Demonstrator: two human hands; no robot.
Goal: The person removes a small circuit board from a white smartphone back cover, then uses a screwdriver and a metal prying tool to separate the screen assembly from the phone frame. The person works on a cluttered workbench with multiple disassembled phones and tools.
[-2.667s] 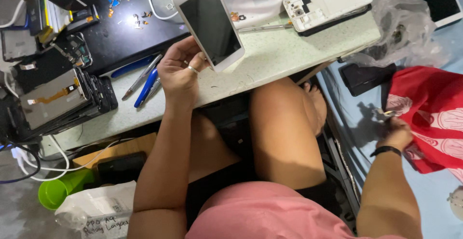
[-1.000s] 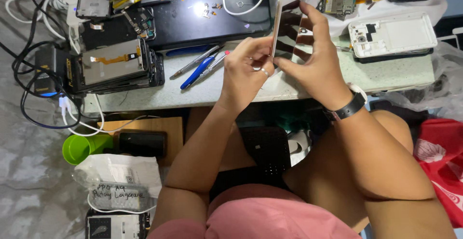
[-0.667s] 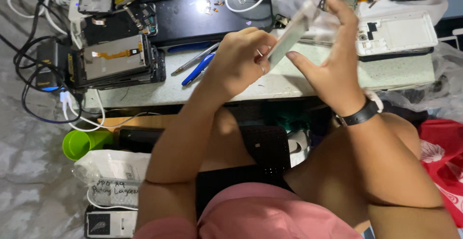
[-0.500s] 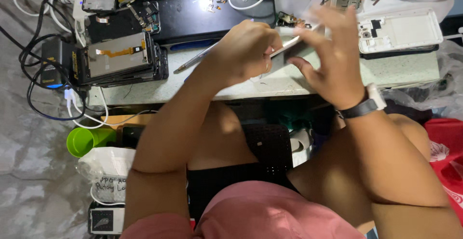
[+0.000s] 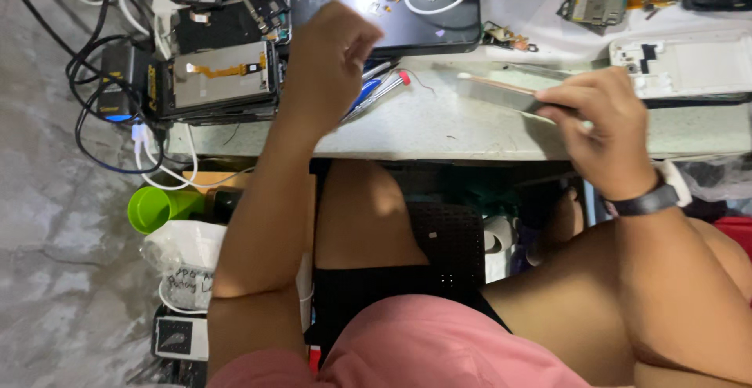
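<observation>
One phone (image 5: 501,90) lies pinched in the right hand (image 5: 607,126); the left hand (image 5: 329,63), loosely curled and empty, hovers left of it, probably fetching a tool.

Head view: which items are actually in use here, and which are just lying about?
In use:
- phone, gripped edge-on in the right hand
- pens, under the left hand, which holds nothing

Lying about:
- screen panel
- white phone frame
- circuit board
- white cable
- green cup
- black mat
</observation>
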